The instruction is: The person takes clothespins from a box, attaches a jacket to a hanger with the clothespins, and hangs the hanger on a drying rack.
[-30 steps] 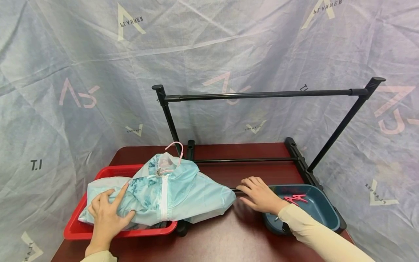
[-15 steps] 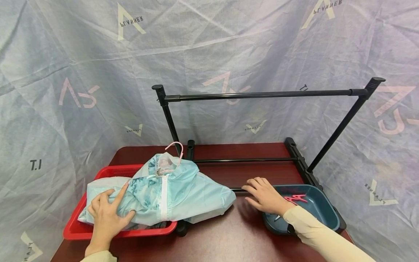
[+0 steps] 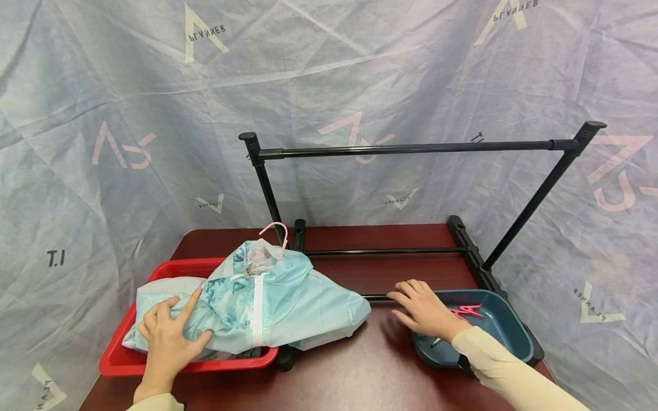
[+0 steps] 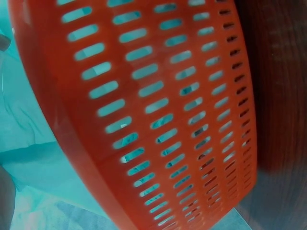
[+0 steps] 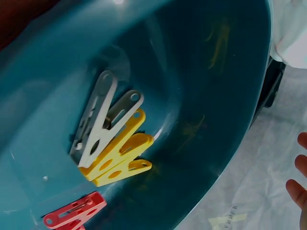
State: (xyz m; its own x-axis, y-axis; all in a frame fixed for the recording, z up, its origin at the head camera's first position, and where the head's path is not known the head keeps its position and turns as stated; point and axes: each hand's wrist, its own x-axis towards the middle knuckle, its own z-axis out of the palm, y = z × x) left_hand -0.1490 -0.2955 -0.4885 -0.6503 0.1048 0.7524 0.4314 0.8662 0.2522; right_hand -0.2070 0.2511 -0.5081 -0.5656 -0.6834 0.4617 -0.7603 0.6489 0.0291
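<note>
Head cam — jacket [image 3: 303, 305], L hand [image 3: 168, 338] atop

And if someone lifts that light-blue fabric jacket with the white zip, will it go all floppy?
Mostly, probably: the light-blue jacket looks thin and drapes, creased, over the red plastic basket. Its shoulders may keep some shape, since a pink hanger hook sticks out at the neck. The smooth-looking cloth might slide easily.

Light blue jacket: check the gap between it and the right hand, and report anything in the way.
Nothing visible blocks it. In the head view, tabletop shows between the right hand and the light blue jacket; the rack's low bar runs along the far side of that gap, apparently without barring the way.
</note>
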